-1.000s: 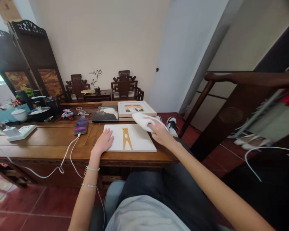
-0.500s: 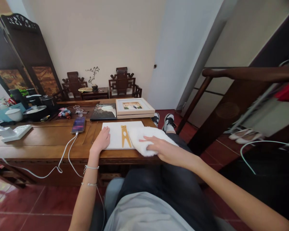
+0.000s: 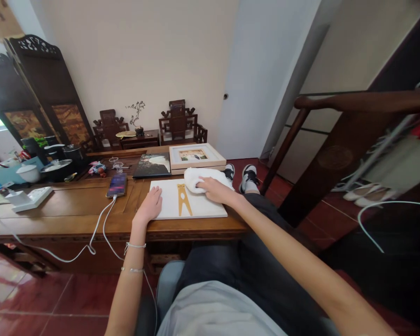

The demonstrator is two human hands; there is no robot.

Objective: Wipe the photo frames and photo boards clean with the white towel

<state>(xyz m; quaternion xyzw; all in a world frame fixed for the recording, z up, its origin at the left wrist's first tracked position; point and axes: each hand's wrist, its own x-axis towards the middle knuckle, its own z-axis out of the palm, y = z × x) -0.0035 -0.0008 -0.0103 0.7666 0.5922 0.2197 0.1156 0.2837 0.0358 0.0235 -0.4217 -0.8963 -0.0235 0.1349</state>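
A white rectangular board [image 3: 210, 211] lies flat on the wooden table, near its front edge. On its face is a flat golden-yellow figure [image 3: 184, 200] with two long legs, a round hole and what looks like an eared head. My left hand [image 3: 151, 204] rests on the board's left edge, fingers stretched out and lying flat. A fluffy white cloth [image 3: 195, 178] is bunched under my right hand [image 3: 213, 189], whose fingers are closed on it. The cloth covers the board's far right corner.
Behind the board lie a dark photo panel [image 3: 152, 165] and a pale framed picture [image 3: 198, 156]. A phone [image 3: 116, 185] with a white cable, a power strip [image 3: 35, 198] and a lidded pan [image 3: 57, 169] are to the left. A wooden chair rail [image 3: 364, 103] stands at right.
My right hand has moved the cloth away from me, from the board's near right side to its far right corner, uncovering the near right part. My left hand stays on the left edge.
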